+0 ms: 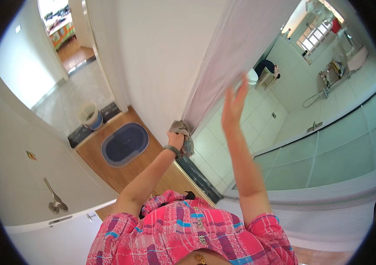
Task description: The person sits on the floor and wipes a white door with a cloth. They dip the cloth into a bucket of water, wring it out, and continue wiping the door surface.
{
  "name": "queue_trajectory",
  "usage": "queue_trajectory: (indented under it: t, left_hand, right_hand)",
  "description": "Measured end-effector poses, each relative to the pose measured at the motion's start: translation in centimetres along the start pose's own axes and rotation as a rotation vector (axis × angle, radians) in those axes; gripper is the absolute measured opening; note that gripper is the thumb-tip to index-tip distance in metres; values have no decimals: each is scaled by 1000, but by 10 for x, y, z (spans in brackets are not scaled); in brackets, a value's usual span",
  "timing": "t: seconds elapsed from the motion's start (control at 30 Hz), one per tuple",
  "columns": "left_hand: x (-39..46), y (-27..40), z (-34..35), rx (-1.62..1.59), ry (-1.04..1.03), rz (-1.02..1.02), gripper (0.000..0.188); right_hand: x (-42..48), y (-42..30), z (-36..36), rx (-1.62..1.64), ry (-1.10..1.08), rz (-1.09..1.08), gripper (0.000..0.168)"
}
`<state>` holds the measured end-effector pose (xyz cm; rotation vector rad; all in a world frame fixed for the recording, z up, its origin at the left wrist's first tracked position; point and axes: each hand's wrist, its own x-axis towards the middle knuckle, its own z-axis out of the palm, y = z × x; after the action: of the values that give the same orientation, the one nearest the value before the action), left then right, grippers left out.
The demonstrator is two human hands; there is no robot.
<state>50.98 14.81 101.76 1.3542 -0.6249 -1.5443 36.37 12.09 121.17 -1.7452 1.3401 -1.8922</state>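
Note:
My left hand (pixel 175 140) grips a crumpled grey-brown cloth (pixel 185 145), held low beside the bottom of the pale door frame (pixel 214 63). A dark band circles my left wrist. My right hand (pixel 233 107) is raised in front of the bathroom opening, slightly blurred, its fingers apart and nothing in it. From this view I cannot tell whether it touches the frame. Below the cloth runs a dark stone threshold (pixel 203 177) between the wood floor (pixel 161 177) and the bathroom's white tiles (pixel 208 149).
A frosted glass door (pixel 340 145) with a metal handle stands at right. A dark oval mat (pixel 125 144) lies on the wood floor; a bucket (pixel 90 116) stands beyond it. Inside the bathroom are a stool (pixel 267 78) bearing dark cloth and a shower hose (pixel 312 98). A white door (pixel 55 241) is lower left.

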Motion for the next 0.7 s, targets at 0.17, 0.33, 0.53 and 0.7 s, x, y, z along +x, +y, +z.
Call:
queue_trajectory:
  t: [0.17, 0.33, 0.53, 0.7]
  left_hand:
    - [-106, 89, 22, -255, -541, -178, 33]
    - [-125, 139, 50, 536, -768, 296, 37]
    - [-125, 222, 108, 891, -8, 1541, 61]
    - [-57, 220, 143, 852, 141, 1621, 68]
  right_hand:
    - [-132, -10, -26, 47, -385, 372, 78]
    - [-111, -14, -60, 544, -219, 602, 73]
    - [46, -33, -102, 551, 61, 189, 63]
    - [152, -34, -75, 465, 159, -157, 50]
